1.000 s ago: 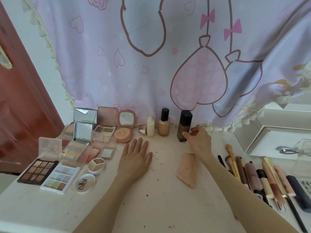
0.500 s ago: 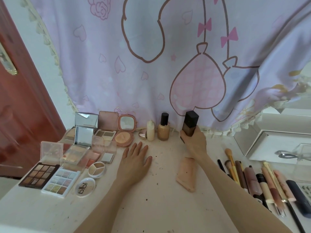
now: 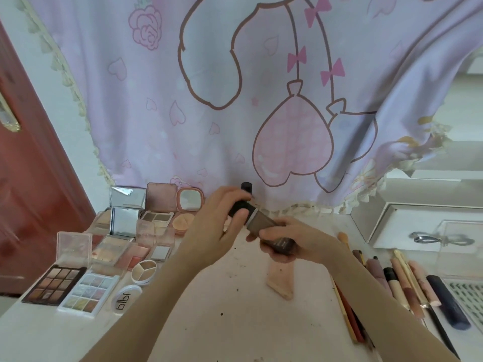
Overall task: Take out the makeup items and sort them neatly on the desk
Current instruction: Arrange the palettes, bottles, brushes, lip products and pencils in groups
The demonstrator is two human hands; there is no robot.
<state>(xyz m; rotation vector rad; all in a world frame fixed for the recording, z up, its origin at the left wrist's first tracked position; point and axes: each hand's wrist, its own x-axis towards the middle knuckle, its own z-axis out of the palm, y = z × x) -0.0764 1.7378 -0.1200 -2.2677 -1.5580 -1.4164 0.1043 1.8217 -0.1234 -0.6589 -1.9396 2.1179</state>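
Crowded table [image 3: 235,322]: left hand [image 3: 209,228] grips the cap, right hand [image 3: 295,239] the bottle [image 3: 264,226], held tilted; a loosened cap could spill onto palettes [image 3: 75,288]

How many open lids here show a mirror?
3: upper silver mirror, lower silver mirror in front of it, both back left; pink-framed mirror to their right. The left hand may hide more.

Dark square foundation bottle [image 3: 264,226], black cap, tilted above desk [image 3: 235,309].
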